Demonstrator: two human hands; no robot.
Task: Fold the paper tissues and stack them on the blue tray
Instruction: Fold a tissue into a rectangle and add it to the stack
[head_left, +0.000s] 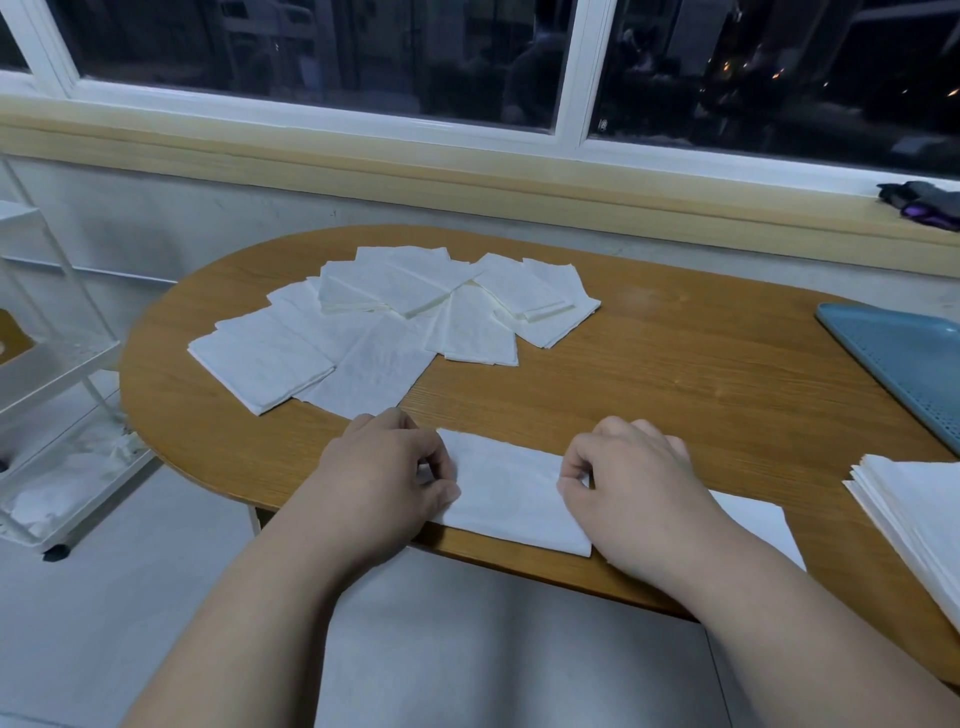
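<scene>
Seen from the head camera, the left hand (387, 467) and the right hand (631, 478) are pinching with curled fingers (441, 491) the two short ends of a white rectangular paper tissue (506, 493), which is lying at 6 o'clock on the brown oval wooden desk (675, 364). The blue perforated plastic tray (904, 358) is sitting at 3 o'clock. The tissue is looking light, limp and easily torn, so gentle corner pinches are probably serving best.

No writing, label, brand or number can be read; a small mark (602, 125) on the far window (322, 52) is too blurred.
</scene>
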